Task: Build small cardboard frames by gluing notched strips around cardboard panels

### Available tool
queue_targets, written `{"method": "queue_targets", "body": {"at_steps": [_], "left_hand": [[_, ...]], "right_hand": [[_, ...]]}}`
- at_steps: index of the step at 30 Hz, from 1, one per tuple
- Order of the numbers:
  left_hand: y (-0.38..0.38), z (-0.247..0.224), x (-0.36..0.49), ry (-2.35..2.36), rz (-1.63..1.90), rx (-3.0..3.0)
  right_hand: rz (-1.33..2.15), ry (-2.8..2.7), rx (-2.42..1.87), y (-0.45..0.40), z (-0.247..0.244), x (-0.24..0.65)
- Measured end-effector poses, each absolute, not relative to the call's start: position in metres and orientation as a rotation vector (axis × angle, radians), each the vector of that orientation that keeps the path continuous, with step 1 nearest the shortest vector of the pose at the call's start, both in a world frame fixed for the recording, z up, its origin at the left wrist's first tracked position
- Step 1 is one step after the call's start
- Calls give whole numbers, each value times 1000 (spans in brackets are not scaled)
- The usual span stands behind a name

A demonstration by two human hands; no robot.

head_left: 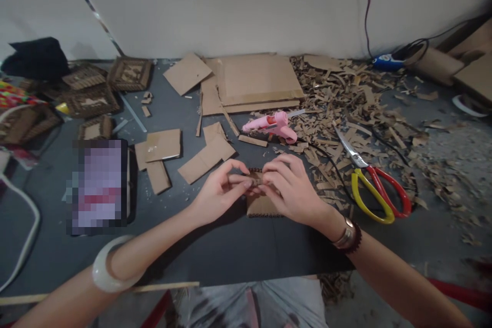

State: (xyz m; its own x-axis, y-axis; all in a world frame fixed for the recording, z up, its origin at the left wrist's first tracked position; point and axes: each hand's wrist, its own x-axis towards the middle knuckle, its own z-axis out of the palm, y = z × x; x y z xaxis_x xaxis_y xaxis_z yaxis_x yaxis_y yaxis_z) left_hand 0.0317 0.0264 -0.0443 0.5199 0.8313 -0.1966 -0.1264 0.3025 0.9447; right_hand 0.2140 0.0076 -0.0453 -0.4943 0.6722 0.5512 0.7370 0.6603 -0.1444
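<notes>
My left hand [223, 189] and my right hand [288, 187] meet at the front middle of the table, fingertips pinched together on a small cardboard strip [257, 182]. Fingers hide much of the strip. Just under them lies a cardboard piece [263, 206] with corrugated edging along its far and near sides. Beyond my right hand rests a pink glue gun [269, 124], nozzle pointing left. To the right are scissors [369, 177] with one yellow and one red handle, their blades slightly apart.
Cardboard scraps [338, 92] cover the right back. Flat cardboard sheets [257, 79] lie at the back, cut pieces [163, 146] left of centre. A pixelated phone-like device [100, 184] is at left, near several framed cardboard pieces [130, 73]. A black cord [326, 151] runs behind my right hand.
</notes>
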Motion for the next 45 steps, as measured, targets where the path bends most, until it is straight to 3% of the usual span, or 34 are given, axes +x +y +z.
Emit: {"method": "queue_targets", "body": {"at_steps": [8,30,45], "left_hand": [[26,-43,31,910,740,1051],[25,-43,33,1022,746,1145],[22,-45,33,1016,753,1171]], "right_hand": [[-357,-2315,-1160,5,-47,206],[-149,-2222,-1185,1,-47,205],[-258,-2192,-1199,5,-52,204]]}}
